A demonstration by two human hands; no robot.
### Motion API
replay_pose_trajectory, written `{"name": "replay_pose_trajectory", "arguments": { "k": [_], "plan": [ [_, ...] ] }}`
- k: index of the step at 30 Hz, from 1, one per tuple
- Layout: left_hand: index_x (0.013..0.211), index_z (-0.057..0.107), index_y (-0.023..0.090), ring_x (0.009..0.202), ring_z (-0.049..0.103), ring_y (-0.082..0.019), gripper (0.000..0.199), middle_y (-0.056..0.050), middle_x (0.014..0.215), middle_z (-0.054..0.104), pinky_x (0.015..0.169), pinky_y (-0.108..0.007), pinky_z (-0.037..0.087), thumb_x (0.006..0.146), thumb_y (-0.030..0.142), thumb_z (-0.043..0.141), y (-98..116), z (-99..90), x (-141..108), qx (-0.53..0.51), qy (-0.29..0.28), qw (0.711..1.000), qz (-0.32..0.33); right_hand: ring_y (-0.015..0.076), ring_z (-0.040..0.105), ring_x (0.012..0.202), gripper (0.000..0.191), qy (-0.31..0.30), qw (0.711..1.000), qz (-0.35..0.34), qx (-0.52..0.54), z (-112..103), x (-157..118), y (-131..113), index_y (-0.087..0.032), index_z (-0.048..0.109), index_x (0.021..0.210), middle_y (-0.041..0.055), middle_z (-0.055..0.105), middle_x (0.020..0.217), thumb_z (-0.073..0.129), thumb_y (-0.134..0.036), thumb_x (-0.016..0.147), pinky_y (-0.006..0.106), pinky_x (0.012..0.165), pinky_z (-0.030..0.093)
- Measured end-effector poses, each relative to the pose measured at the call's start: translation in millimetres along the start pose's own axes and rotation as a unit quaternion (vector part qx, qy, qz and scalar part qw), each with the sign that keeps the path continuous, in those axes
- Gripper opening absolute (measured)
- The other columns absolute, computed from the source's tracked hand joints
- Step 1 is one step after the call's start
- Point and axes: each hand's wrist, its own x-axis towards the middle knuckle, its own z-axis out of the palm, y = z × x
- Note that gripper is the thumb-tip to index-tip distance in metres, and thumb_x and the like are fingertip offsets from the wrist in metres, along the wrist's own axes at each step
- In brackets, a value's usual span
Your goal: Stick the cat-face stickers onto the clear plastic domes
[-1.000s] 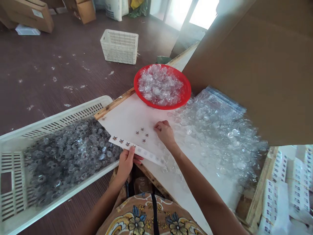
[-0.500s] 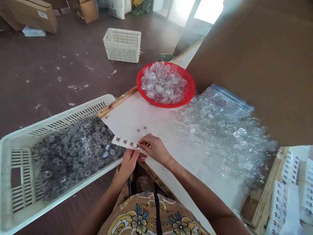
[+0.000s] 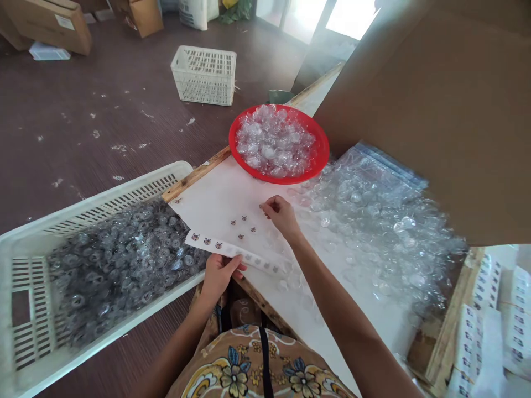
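My left hand (image 3: 219, 273) pinches a white paper strip (image 3: 257, 262) at the table's near edge. Three small animal-face stickers (image 3: 207, 241) show on its left end, and faint grey marks run along the rest. Above the white tabletop, my right hand (image 3: 280, 215) is closed at the fingertips on a tiny dark sticker (image 3: 261, 207), mostly hidden by the fingers. Several loose animal-face stickers (image 3: 244, 218) lie on the tabletop between the strip and that hand.
A red basin (image 3: 321, 160) full of clear plastic pieces stands at the table's far end. More clear pieces (image 3: 373, 232) are heaped on the right beside a cardboard wall (image 3: 448, 121). To the left is a white crate (image 3: 99, 191) of wrapped round pieces; sticker strips (image 3: 468, 342) lie lower right.
My right hand has moved up and right, away from the strip, taking a sticker from it. The left hand keeps its hold on the strip, whose right part now shows.
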Motion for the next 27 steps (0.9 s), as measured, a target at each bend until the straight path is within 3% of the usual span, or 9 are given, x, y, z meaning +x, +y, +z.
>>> {"name": "replay_pose_trajectory", "arguments": {
  "k": [4, 11, 17, 23, 27],
  "plan": [
    [0.08, 0.069, 0.014, 0.044, 0.065, -0.019, 0.035, -0.004, 0.057, 0.072, 0.042, -0.027, 0.054, 0.065, 0.043, 0.082, 2, 0.5, -1, -0.004, -0.001, 1.0, -0.004, 0.0135, 0.051, 0.058, 0.017, 0.002, 0.996, 0.022, -0.088, -4, 23, 15, -0.022, 0.055, 0.071, -0.0027, 0.058, 0.061, 0.063, -0.037, 0.073, 0.026, 0.059, 0.041],
    [0.08, 0.068, 0.014, 0.053, 0.07, -0.021, 0.039, -0.003, 0.06, 0.071, 0.043, -0.026, 0.055, 0.061, 0.044, 0.084, 5, 1.9, -2, -0.016, 0.005, 1.0, -0.001, 0.0143, 0.055, 0.064, 0.009, 0.004, 0.982, 0.015, -0.189, 3, 20, 11, -0.022, 0.057, 0.071, -0.0031, 0.062, 0.066, 0.063, -0.028, 0.075, 0.027, 0.064, 0.041],
    [0.078, 0.069, 0.014, 0.051, 0.069, -0.02, 0.036, -0.004, 0.059, 0.071, 0.044, -0.027, 0.055, 0.062, 0.043, 0.084, 5, 1.9, -3, -0.01, 0.001, 1.0, -0.003, 0.016, 0.059, 0.072, 0.004, 0.027, 0.951, -0.03, -0.306, 13, 19, 11, -0.021, 0.064, 0.081, 0.0037, 0.064, 0.086, 0.06, -0.021, 0.082, 0.028, 0.07, 0.043],
    [0.075, 0.068, 0.015, 0.048, 0.067, -0.02, 0.035, -0.003, 0.056, 0.07, 0.043, -0.028, 0.055, 0.061, 0.044, 0.083, 4, 1.9, -1, -0.004, -0.001, 1.0, 0.001, 0.018, 0.058, 0.077, 0.006, 0.009, 0.946, -0.047, -0.322, 30, 25, 8, -0.021, 0.064, 0.086, 0.004, 0.064, 0.087, 0.058, -0.018, 0.086, 0.029, 0.073, 0.044],
    [0.077, 0.067, 0.015, 0.049, 0.068, -0.02, 0.036, -0.003, 0.057, 0.071, 0.043, -0.028, 0.055, 0.061, 0.044, 0.084, 3, 1.7, 0, -0.006, -0.004, 1.0, 0.003, 0.0221, 0.059, 0.09, 0.011, -0.004, 0.93, -0.111, -0.351, 30, 25, 6, -0.02, 0.064, 0.086, 0.01, 0.062, 0.101, 0.055, -0.014, 0.087, 0.031, 0.08, 0.045]
  ]
}}
